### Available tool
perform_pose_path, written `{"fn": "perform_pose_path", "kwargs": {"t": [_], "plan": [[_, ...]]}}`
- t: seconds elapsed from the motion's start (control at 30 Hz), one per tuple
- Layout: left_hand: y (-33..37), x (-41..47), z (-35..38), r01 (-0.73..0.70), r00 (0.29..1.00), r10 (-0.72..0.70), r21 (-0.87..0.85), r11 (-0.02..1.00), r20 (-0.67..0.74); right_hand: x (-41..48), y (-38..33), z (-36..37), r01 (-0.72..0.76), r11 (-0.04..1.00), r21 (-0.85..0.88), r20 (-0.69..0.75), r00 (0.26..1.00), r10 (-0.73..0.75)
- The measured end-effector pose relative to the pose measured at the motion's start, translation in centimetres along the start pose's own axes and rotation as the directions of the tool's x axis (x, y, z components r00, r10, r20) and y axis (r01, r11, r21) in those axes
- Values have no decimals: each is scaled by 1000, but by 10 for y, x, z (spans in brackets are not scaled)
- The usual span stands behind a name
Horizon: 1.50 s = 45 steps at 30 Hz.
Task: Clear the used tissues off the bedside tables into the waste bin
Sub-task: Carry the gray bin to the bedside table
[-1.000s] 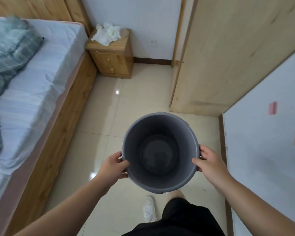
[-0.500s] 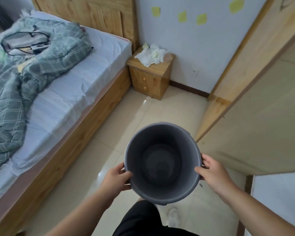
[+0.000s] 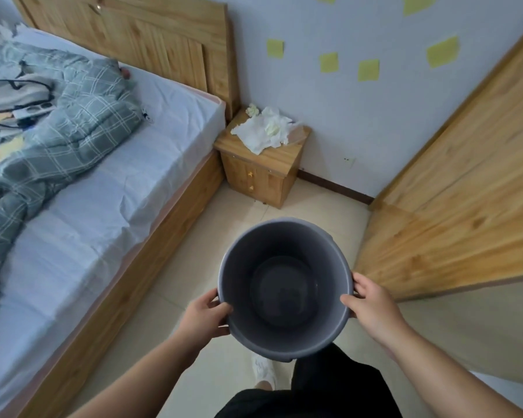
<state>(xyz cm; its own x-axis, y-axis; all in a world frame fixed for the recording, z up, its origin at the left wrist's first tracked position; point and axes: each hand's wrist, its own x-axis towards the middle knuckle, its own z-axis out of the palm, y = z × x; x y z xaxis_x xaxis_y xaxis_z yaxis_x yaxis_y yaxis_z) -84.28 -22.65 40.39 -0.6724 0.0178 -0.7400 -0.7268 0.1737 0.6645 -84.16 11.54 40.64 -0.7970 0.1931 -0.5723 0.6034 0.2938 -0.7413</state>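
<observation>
I count one grey waste bin (image 3: 285, 233), empty inside, and two hands on it: one left hand (image 3: 204, 316), one right hand (image 3: 372, 306). I log one bedside table (image 3: 261, 170) in view, with two small knobs on its front. On its top I count one spread heap of white tissues (image 3: 266, 132) plus one separate crumpled tissue (image 3: 252, 110) at the back; how many sheets make up the heap I cannot tell. I note one bed (image 3: 109, 188), one checked quilt (image 3: 58, 128) and one wooden headboard (image 3: 151, 34). On the wall I count six yellow sticky notes (image 3: 328, 62), two of them cut by the frame edge. One white shoe (image 3: 263, 371) shows below the bin.
</observation>
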Motion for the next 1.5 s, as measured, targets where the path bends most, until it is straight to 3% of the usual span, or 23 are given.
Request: {"fn": "perform_pose_path", "kwargs": {"t": [0.17,0.67,0.8,1.03,1.17,1.33,1.5], "plan": [[61,59,-7,7,1000,-6,13,1000,-16,87,-39,-2,-12,1000,-26,29,999,13],[190,217,-34,91,977,-126,-199,976,-171,323,-202,14,23,979,-205,277,960,35],[200,271,-59,139,970,-181,-238,961,-163,375,-231,47,-73,975,-211,272,953,130],[166,410,-94,225,953,-269,-269,936,-138,495,-218,139,-388,917,-94,263,878,399],[115,504,-99,273,932,-329,-301,914,-154,571,-176,192,-444,886,-134,242,852,464],[38,611,-91,272,900,-376,-389,880,-220,667,-109,248,-384,867,-317,299,827,475],[-11,679,-79,288,890,-412,-462,839,-194,729,-64,281,-299,870,-392,334,835,438]]}}
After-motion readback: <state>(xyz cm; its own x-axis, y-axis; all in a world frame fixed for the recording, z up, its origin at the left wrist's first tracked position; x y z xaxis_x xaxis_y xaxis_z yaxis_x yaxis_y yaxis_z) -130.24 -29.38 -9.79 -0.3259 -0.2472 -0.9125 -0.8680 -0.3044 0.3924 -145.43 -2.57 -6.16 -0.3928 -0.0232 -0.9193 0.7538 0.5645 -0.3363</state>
